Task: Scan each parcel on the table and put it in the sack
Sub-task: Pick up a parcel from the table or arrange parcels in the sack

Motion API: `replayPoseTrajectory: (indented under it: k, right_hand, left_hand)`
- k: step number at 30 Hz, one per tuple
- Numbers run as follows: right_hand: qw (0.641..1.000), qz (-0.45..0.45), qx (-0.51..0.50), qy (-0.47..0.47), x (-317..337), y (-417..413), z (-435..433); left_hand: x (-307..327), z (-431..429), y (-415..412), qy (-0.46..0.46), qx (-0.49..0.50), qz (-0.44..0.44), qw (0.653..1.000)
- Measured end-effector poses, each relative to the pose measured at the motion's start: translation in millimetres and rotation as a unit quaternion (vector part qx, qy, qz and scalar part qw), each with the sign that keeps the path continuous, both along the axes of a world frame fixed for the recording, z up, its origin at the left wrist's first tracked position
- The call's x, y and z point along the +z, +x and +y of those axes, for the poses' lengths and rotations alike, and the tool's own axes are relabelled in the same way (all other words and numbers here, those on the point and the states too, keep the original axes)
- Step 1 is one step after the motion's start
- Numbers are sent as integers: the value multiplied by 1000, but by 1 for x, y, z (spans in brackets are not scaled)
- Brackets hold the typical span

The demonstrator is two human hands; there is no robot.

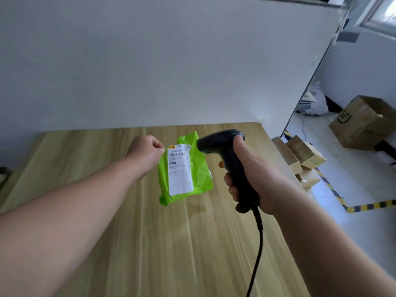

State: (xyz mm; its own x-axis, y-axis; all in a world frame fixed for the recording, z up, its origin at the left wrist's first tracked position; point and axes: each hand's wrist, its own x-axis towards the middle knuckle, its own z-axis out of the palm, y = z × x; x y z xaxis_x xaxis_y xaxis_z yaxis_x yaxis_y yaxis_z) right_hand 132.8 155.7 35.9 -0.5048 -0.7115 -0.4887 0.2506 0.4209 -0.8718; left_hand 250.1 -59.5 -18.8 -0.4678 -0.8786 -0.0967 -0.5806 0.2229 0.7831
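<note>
Right grip (257, 176) holds scanner (216, 142) — parcel (182, 172) hangs pinched from left grip (145, 153)

The parcel (186, 171) is bright green with a white label (180, 169) printed in black barcode stripes. The scanner (227, 159) is black. The worktop (192, 243) shows pale wood grain. Floor tape (334, 194) is striped yellow and black.

My left hand (145, 153) and right hand (255, 174) are bare. My left forearm (75, 211) and right forearm (332, 243) are bare too, as far up as I can see, each widening toward me
</note>
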Motion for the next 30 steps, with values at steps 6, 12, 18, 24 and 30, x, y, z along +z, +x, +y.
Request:
replayPoseTrajectory:
  k: [6,12,18,24,30]
  right_hand:
    - [1000,9,14,-24,30,106,31]
    - [999,17,-5,-28,49,181,56]
    - [999,19,-15,-33,66,210,73]
    - [999,39,-9,-28,71,207,92]
    - [987,153,33,37,27,194,109]
  left_hand:
    - [33,28,109,-22,-7,5,1000]
    - [52,46,179,-25,-4,20,999]
    - [67,62,204,-42,4,33,999]
    - [70,81,206,-61,16,26,998]
    - [58,100,214,-86,74,-2,993]
